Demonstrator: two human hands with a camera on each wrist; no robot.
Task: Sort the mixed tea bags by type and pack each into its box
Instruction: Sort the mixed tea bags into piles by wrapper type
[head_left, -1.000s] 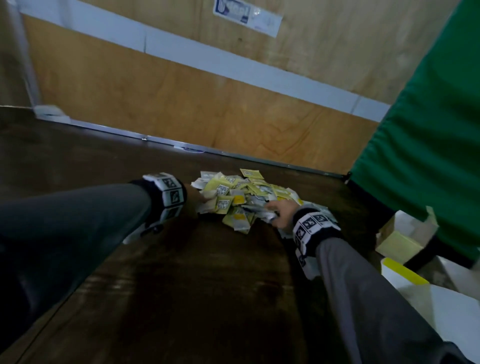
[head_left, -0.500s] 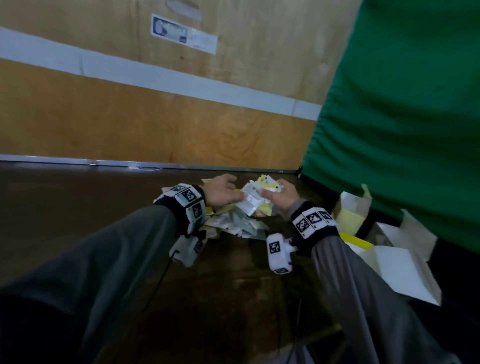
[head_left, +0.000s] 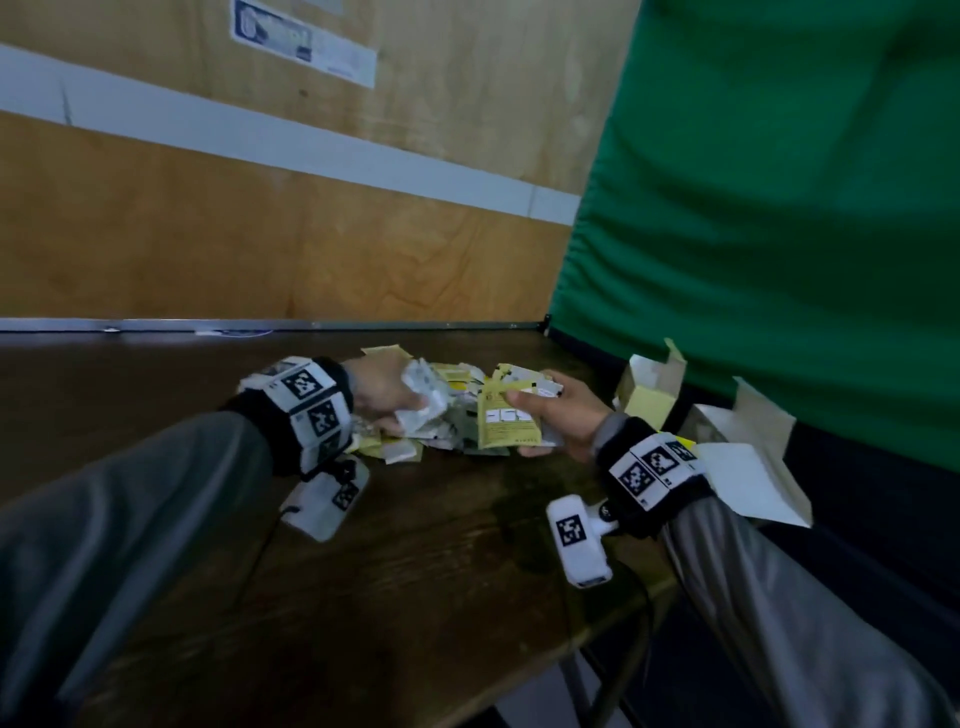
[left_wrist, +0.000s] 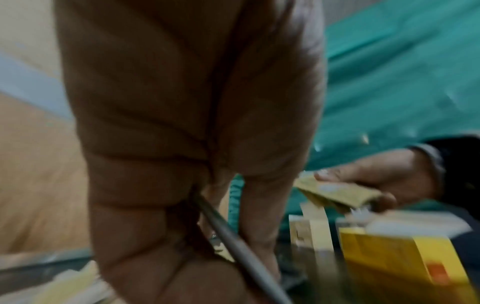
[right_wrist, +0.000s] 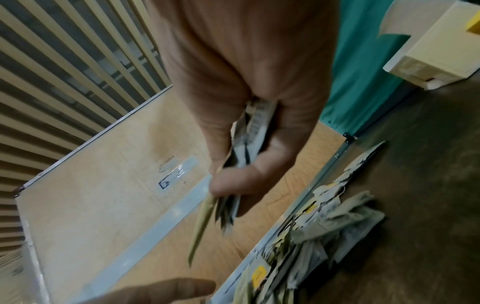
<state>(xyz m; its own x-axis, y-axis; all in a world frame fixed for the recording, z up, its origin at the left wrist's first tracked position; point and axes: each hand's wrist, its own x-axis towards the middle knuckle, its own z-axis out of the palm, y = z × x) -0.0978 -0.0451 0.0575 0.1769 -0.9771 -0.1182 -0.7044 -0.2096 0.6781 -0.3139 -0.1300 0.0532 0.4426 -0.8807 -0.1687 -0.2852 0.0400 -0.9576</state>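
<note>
Since a second ago both hands have lifted off the pile at frame centre: right hand now grasps a yellow stack, left hand clenches white sachets, so sorting has begun, boxes unfilled at right.

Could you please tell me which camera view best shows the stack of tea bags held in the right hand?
The head view: the stack of tea bags faces the camera, fanned, in the right hand. The right wrist view shows it only edge-on between the fingers; the left wrist view shows it blurred, at the side.
</note>
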